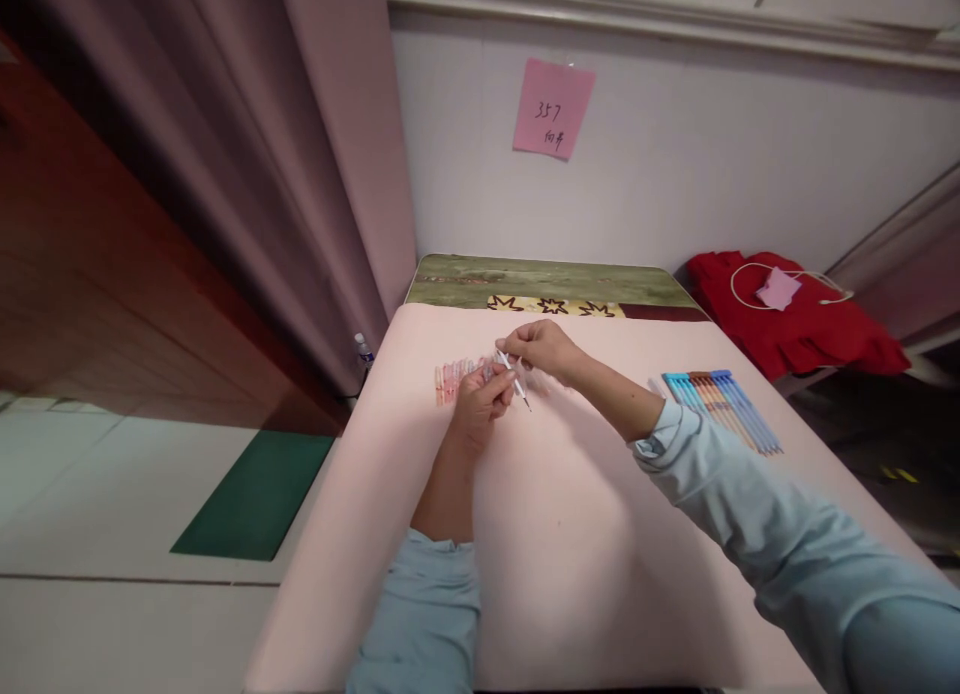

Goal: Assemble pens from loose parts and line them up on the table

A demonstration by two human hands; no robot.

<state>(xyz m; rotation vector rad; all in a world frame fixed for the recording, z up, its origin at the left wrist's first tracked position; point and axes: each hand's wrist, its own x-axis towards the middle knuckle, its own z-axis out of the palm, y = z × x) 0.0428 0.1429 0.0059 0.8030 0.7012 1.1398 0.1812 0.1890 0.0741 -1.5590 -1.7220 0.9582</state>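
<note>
A slim white pen (523,392) with a thin pointed tip slants between my two hands, tip down and toward me. My left hand (482,399) pinches it around the middle, fingers closed. At its upper end, the thumb and fingers of my right hand (546,348) are pressed together on it. Whether a smaller part sits in the right fingertips is too small to tell. Just behind my hands lies a row of clear and pinkish pen barrels (448,382), partly hidden by them.
On the right of the pale-covered table (570,574) lies a row of blue and brown pens (720,409). Beyond the table's right corner is a red cloth (817,339) with a white cable (739,286). A bottle (364,350) stands off the left edge, near the curtain (352,174).
</note>
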